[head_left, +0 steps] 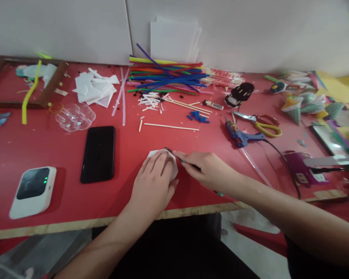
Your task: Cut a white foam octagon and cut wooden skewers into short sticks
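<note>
Left hand [152, 181] palm down, fingers [154, 162] extended; right hand [203, 164], fingers curled, forearms [267, 197] bare

Head cam (wearer's POV) looks fwd/down over table [130, 141].

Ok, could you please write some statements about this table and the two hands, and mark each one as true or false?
1. The left hand rests on a white piece. True.
2. The right hand holds the scissors. False: it holds a thin tool; the scissors lie on the table.
3. The phone lies left of both hands. True.
4. The glue gun is yellow. False: the glue gun is blue.
</note>
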Demonstrator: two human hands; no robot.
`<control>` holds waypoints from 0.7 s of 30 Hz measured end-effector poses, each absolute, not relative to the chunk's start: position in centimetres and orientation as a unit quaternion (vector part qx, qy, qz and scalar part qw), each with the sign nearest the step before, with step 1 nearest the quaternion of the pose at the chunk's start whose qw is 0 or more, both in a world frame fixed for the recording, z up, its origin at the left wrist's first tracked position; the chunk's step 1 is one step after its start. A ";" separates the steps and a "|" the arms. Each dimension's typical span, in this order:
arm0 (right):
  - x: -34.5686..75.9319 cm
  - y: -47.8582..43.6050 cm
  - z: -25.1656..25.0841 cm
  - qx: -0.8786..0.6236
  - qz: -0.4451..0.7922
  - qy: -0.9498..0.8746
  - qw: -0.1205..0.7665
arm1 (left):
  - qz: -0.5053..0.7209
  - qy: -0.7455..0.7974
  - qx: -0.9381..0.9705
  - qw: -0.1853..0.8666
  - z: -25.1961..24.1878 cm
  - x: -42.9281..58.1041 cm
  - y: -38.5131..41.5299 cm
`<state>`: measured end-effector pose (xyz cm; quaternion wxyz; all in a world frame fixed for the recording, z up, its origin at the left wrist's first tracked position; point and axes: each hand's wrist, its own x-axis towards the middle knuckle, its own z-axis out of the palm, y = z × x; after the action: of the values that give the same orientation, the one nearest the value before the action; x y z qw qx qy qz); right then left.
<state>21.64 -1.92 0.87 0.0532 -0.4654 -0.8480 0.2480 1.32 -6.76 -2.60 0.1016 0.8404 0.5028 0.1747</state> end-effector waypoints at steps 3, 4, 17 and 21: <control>21.6 -2.0 0.9 -0.468 0.249 -0.846 0.053 | 0.172 0.508 0.838 0.103 -2.6 1.3 -6.7; 21.6 -2.0 0.9 -0.468 0.250 -0.846 0.053 | 0.171 0.508 0.838 0.102 -2.6 1.2 -6.7; 21.0 -1.7 1.7 -0.470 0.258 -0.844 0.008 | 0.183 0.502 0.838 0.108 -2.4 1.0 -6.4; 20.9 -1.7 2.0 -0.461 0.243 -0.854 -0.006 | 0.184 0.497 0.841 0.109 -2.7 0.8 -6.4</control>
<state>20.93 -1.69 2.00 -0.0056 -0.4608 -0.8537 0.2427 0.79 -6.38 -2.71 0.1089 0.8412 0.4968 0.1839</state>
